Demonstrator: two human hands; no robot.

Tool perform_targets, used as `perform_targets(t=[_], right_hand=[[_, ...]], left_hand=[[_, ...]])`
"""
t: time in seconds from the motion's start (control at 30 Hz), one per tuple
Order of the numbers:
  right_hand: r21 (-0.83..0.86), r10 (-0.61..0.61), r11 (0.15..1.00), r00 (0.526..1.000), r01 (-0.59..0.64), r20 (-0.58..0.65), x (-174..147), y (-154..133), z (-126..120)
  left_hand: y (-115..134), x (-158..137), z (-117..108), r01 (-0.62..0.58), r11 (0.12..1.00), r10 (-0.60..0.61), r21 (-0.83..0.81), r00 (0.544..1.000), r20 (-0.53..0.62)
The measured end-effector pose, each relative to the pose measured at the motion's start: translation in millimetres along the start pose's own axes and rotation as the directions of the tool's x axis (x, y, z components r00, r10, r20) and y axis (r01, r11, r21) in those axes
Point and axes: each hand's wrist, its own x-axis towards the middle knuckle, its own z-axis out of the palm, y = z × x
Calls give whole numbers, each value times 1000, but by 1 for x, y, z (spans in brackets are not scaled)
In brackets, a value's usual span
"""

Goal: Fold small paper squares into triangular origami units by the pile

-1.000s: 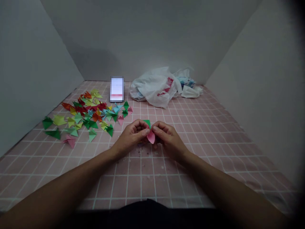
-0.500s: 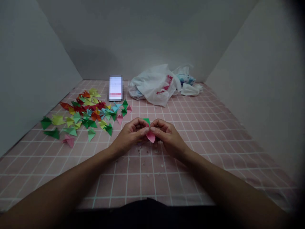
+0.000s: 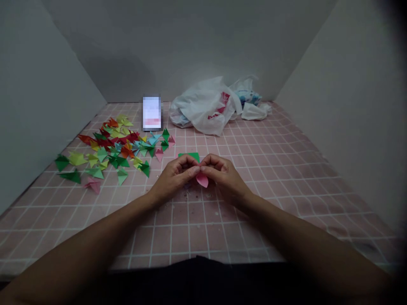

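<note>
A folded piece of pink origami paper point(image 3: 202, 180) is pinched between my two hands, its pointed tip hanging below the thumbs. My left hand point(image 3: 181, 171) is closed on its left side, thumb and fingertips pressed together. From the other side my right hand point(image 3: 219, 173) grips it the same way, the thumbs nearly touching. The upper part of the paper is hidden by my fingers. Just behind my hands lies a green sheet of paper point(image 3: 189, 156), partly covered by the left fingers. Small scraps point(image 3: 196, 196) are scattered on the cloth below.
Many folded paper cranes point(image 3: 117, 146) in several colours spread over the left of the pink checked tablecloth point(image 3: 270, 178). Behind them stands a phone point(image 3: 151, 112) with a lit, blurred screen. Crumpled white plastic bags point(image 3: 206, 106) lie against the back wall, and a blue-patterned pack point(image 3: 249, 97) sits beside them.
The view has tilted slightly, so the cranes, phone and bags sit a little higher. More of the green sheet shows behind my hands. Both hands still pinch the pink paper.
</note>
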Motion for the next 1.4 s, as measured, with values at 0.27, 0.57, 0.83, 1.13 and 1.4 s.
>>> perform_targets(t=[0.27, 0.57, 0.83, 1.13, 1.4], right_hand=[[73, 38, 997, 999, -39, 8, 0, 0, 0], [35, -2, 999, 1000, 2, -5, 0, 0, 1], [10, -31, 999, 999, 32, -8, 0, 0, 2], [-47, -43, 998, 999, 43, -9, -2, -1, 2], [-49, -75, 996, 997, 75, 3, -3, 0, 3]], left_hand=[[-2, -1, 3, 68, 995, -69, -73, 997, -18], [-3, -2, 5, 80, 983, -82, -166, 997, -4], [-4, -2, 6, 71, 991, -73, -118, 997, -17], [2, -2, 6, 18, 1000, -18, -26, 999, -30], [4, -3, 6, -35, 996, 40, 78, 997, -62]])
